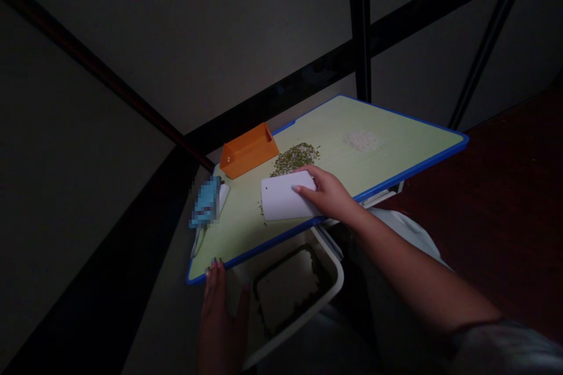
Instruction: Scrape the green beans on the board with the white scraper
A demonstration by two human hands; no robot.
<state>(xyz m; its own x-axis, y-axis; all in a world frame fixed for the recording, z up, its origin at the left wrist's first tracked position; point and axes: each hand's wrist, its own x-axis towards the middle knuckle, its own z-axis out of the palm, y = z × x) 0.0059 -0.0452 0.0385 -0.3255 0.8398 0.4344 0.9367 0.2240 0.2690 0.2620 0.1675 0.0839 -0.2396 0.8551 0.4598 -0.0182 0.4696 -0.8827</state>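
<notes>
The left hand [220, 310] had its fingertips at the blue-edged table's [409, 140] near edge, the thumb spread from the fingers, beside the white bin [328, 299]. To its right, the right hand [328, 190] pinched a white card [285, 196] between thumb and fingers, just in front of the green bean pile [297, 157] on the table.

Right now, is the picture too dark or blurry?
Head view: wall very dark, green tabletop brighter; left hand dim, white card pale with a clear edge; square blocks hide detail on the blue object; no strong glare.
</notes>
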